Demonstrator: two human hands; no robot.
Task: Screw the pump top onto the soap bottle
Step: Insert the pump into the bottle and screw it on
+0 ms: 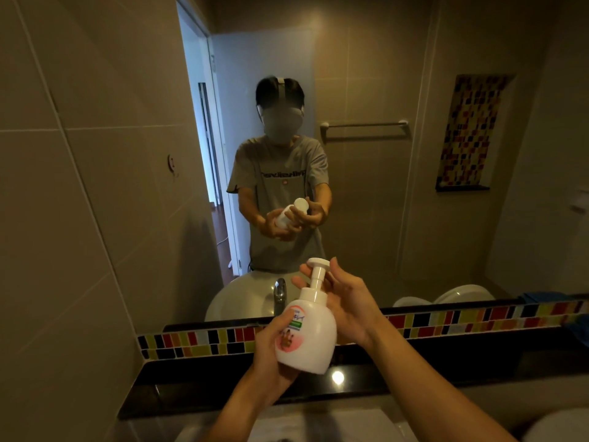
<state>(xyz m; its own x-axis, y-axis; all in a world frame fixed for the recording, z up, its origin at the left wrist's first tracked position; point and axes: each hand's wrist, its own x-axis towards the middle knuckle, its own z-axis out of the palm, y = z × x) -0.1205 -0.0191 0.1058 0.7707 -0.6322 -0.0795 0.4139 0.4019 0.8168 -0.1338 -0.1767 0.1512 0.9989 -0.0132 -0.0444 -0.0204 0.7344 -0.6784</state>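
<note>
A white soap bottle [310, 339] with a pink and green label is held up in front of the mirror, tilted slightly left. My left hand [271, 346] grips its body from the left, thumb across the label. The white pump top [314, 282] sits on the bottle's neck, its flat head pointing up. My right hand [344, 301] wraps around the pump's collar from the right and behind, fingers curled past the stem.
A large mirror [366, 186] faces me and reflects a person holding the bottle. Below it run a band of coloured tiles [204, 342] and a black ledge [446, 362]. A chrome tap [279, 293] shows in the reflection. The white sink [318, 425] lies under my arms.
</note>
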